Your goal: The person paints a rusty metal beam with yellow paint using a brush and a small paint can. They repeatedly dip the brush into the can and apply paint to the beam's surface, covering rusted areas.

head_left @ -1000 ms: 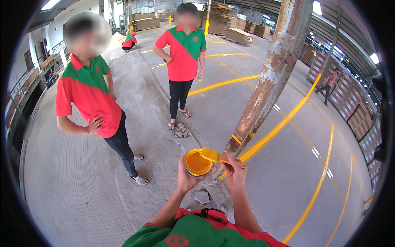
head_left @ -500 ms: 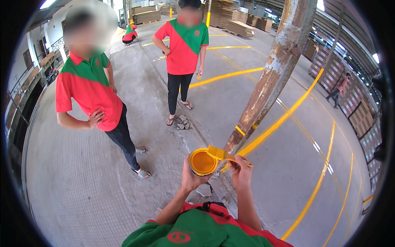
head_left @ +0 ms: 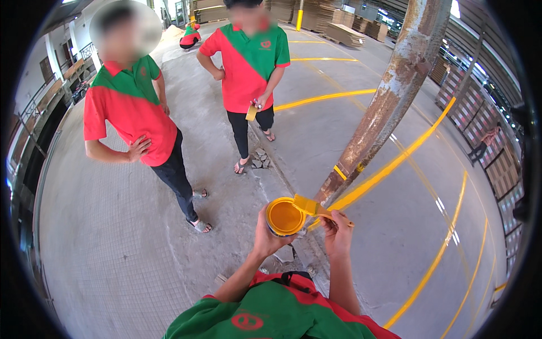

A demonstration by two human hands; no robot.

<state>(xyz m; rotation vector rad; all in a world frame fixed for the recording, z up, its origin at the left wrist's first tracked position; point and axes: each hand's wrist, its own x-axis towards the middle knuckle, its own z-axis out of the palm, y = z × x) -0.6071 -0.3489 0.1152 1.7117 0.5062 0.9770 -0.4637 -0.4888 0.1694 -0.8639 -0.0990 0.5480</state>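
While the left hand (head_left: 269, 237) grips an open can (head_left: 286, 218) just below the centre of the frame, its fingers closed around the left side and mostly hidden by it, the right hand (head_left: 339, 236) pinches the wooden handle of a brush (head_left: 306, 205) a little to the right. Yellow paint fills the can's round mouth and coats the brush's bristles, which overlap the upper right of the rim; whether they touch it I cannot tell. The handle slants down toward the right, its end poking out past the fingers.

Just above the brush stands the foot of a rusty pillar (head_left: 389, 101), which leans toward the upper right and carries a yellow band low down. A broad yellow line (head_left: 402, 160) runs from beside the can to the right of the frame. Broken concrete pieces (head_left: 260, 159) lie above the can, near the feet of a co-worker (head_left: 240, 65) at upper centre, who holds a second brush (head_left: 252, 113). Another person (head_left: 135, 110) stands at upper left, one hand on the hip. Stacked cardboard (head_left: 344, 35) sits along the top of the frame.
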